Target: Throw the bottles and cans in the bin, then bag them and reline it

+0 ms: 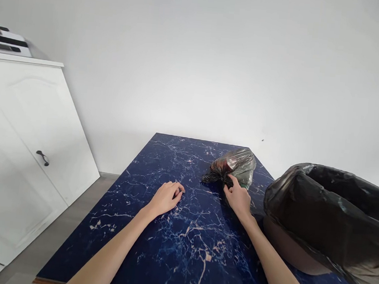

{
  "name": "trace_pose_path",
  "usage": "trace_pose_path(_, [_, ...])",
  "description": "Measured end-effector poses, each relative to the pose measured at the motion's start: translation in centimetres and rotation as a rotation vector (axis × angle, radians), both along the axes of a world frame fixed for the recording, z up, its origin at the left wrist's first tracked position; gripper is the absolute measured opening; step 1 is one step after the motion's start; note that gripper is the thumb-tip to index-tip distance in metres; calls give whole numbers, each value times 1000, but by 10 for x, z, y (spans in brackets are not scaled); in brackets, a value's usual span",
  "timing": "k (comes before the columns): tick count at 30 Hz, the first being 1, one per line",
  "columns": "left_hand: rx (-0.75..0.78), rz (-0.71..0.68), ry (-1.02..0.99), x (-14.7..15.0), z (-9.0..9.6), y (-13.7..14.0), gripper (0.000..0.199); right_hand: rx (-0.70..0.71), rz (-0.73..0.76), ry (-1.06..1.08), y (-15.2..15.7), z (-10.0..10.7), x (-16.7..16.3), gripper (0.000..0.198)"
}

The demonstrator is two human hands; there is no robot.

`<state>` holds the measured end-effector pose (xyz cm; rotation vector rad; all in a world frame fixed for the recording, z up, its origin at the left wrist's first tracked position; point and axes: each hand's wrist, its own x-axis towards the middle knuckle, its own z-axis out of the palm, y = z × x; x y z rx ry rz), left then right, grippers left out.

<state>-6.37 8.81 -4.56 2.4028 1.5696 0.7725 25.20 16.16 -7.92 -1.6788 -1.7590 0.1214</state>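
Observation:
A filled, dark translucent garbage bag (pixel 241 162) lies near the far right of the blue marble-patterned table (pixel 178 257). Its neck is gathered, with a bunched tail pointing left. My right hand (pixel 239 198) is closed on the gathered neck; the fingertips are partly hidden in the plastic. Reddish and greenish contents show dimly through the bag. My left hand (pixel 167 196) rests on the tabletop left of the bag and apart from it. Its fingers are loosely curved, with a gap between thumb and forefinger, and nothing is in it.
A brownish trash bin (pixel 295 248) stands at the right, a black liner (pixel 322 222) folded over its rim. On the left is a white cabinet (pixel 18 143) with a dark handle and items on top. The pale wall (pixel 197 62) rises behind the table.

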Motion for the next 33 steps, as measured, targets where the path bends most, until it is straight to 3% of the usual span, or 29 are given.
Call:
trace_pose_path(4, [14,-3,2,0,0,-1,21,-18,-16,14,0,-1,0,26])
trace_pose_path(8, [51,-8,3,0,1,-3,20,3,64,79,-3,5,-5,21])
trace_pose_path(18, [312,17,3,16,14,-14,27,-30,591,367,-44,27,-57,20])
trace_pose_path(22, [356,-2,39,17,14,-17,29,-54,735,434,-64,34,-74,17])
trace_pose_path(26, [390,38,22,14,12,-14,13,-32,723,489,-67,38,-75,16])
trace_pose_path(33, [441,78,-69,12,13,-12,16,56,593,575,-51,40,-58,26])
